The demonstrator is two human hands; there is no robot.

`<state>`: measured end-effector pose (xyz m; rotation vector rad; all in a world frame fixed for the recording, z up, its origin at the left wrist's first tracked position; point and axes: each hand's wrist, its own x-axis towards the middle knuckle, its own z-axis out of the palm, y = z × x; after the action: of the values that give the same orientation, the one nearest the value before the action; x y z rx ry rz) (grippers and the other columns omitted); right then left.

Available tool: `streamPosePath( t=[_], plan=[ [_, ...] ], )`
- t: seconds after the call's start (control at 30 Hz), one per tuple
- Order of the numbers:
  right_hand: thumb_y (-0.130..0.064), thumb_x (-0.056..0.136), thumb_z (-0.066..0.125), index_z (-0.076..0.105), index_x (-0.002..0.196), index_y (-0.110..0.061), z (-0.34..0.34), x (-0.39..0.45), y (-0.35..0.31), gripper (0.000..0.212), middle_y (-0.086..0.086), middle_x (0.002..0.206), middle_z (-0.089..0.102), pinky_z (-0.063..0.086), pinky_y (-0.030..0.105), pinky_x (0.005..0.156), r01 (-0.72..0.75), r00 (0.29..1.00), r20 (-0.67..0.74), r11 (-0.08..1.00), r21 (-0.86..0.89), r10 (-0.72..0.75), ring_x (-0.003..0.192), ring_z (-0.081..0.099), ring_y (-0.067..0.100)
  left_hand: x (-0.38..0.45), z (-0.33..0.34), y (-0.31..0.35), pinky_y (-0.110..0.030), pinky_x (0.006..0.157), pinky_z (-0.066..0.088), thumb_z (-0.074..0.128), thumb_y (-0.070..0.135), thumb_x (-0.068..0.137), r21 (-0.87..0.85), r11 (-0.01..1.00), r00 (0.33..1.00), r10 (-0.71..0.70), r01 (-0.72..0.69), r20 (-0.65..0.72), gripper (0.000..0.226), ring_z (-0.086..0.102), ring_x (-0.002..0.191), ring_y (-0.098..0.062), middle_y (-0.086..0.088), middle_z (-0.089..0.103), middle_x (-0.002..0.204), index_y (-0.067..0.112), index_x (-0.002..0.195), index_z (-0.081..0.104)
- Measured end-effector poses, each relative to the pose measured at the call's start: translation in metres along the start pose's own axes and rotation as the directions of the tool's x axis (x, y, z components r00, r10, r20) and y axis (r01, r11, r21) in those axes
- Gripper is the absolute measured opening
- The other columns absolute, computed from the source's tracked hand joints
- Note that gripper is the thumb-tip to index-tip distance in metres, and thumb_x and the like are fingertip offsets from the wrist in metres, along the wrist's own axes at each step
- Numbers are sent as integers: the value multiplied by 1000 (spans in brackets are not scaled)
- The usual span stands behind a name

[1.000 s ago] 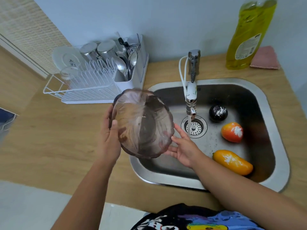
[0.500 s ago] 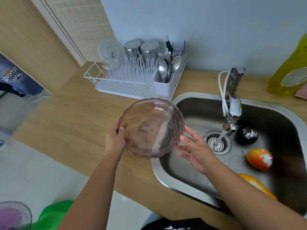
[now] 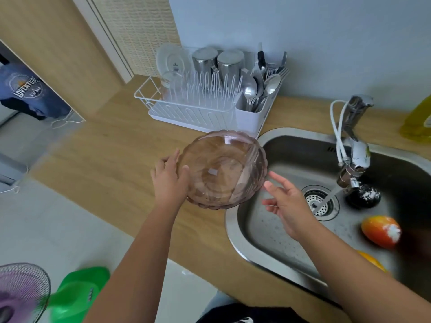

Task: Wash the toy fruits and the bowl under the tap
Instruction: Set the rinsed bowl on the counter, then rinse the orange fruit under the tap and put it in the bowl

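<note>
Wooden desk (image 3: 98, 157) runs along a pale wall, with a steel sink (image 3: 235, 231) sunk into its right part and a white dish rack (image 3: 186, 110) at the far side holding cups and spoons. From the tap (image 3: 354, 150) a thin stream falls toward the drain.

Held above the desk at the sink's left rim is the bowl (image 3: 221, 169) — translucent, brownish, scalloped, its hollow turned up toward the camera. The left hand (image 3: 169, 183) grips its left rim, thumb laid over the inside and fingers behind. The right hand (image 3: 286, 203) holds nothing; its fingers are spread and loosely straight, just right of the bowl, apart from it as far as can be told.

Three toy fruits lie in the sink's right part, well apart from both hands: a black one (image 3: 363, 197) under the spout, an orange one (image 3: 380, 231) nearer, both dusted white, and a yellow one (image 3: 370, 261) partly cut off from view. The running water is to the right of the bowl, so the right hand is the nearer one to the fruits — the bowl looks rinsed or about to be set aside.
</note>
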<state>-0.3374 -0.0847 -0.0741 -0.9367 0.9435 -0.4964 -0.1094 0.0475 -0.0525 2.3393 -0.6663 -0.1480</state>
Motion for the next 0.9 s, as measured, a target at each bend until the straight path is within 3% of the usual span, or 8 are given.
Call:
streamPosePath(
  t=[0.17,0.3,0.43,0.5,0.63,0.8,0.87,0.9],
  plan=[
    [-14,88,66,67,108,-20,-42,-20,4,21,13,104,72,48,30,69,-118,993,-1,956,-269,122,74,60,20,-43,3,61,-29,100,39,54,28,93,-126,891,896,443,-436,27,35,51,113,-18,3,59,121,26,125,67],
    [-7,90,59,69,102,-13,-90,-37,-8,16,13,97,74,46,29,68,-164,986,-55,938,-306,155,74,60,20,-94,38,102,-22,89,45,57,21,96,-284,796,729,604,-535,322,28,58,103,-10,7,63,111,23,121,68],
    [-4,93,49,69,94,-11,-151,-52,-23,20,12,94,72,46,31,70,-143,967,-248,927,-346,56,74,60,21,-141,98,122,-21,83,46,56,24,98,-244,920,527,378,-307,761,24,58,85,-7,6,65,107,24,120,67],
    [-1,93,46,67,85,-10,-178,-60,-25,25,14,87,68,46,33,69,-159,934,-356,903,-400,6,73,57,21,-157,126,129,-29,85,48,55,27,98,-114,941,412,245,-318,878,24,62,93,-17,-1,70,112,19,114,70],
    [-12,91,55,70,80,-10,-218,-68,-12,19,13,81,64,40,35,70,-292,886,-463,756,-586,-17,83,57,29,-179,172,140,-34,83,45,49,31,99,99,871,265,37,-481,963,35,61,111,-36,-20,68,119,3,108,69],
    [-19,102,34,61,123,1,-219,-57,11,40,22,131,58,41,34,97,-501,858,-487,466,-729,161,122,53,35,-194,213,148,-35,91,44,41,24,104,152,841,137,-94,-520,986,40,57,121,-39,-23,59,134,-2,129,59],
    [-18,103,32,57,125,4,-215,-53,16,40,24,133,55,41,32,95,-519,853,-467,474,-711,234,124,51,36,-199,222,149,-34,86,44,40,14,105,127,848,59,-112,-514,992,33,61,114,-42,-28,62,127,-5,122,60],
    [-15,101,33,56,126,6,-214,-53,18,39,25,132,55,41,32,93,-531,847,-461,485,-695,266,123,51,37,-200,224,149,-36,87,47,40,13,105,144,868,69,-126,-476,990,30,64,107,-42,-29,64,119,-5,113,62]
  ],
)
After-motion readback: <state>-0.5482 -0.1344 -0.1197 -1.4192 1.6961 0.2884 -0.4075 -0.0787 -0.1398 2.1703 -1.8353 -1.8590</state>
